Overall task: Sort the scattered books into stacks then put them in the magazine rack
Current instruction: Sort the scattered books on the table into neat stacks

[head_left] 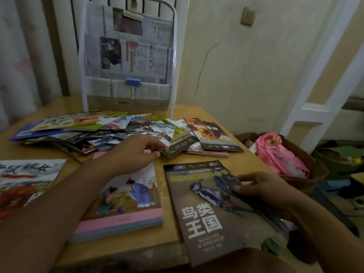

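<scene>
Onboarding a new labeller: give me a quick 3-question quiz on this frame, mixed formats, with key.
1. True or false: the left hand pinches a booklet at the near edge of the scattered pile.
2. Which cover does the right hand rest on? A) bird book B) pink-spined stack C) fire-cover book
3. Fill in: the blue binder clip hangs on the magazine ____.

Key: 1 true; 2 A; 3 rack.
</scene>
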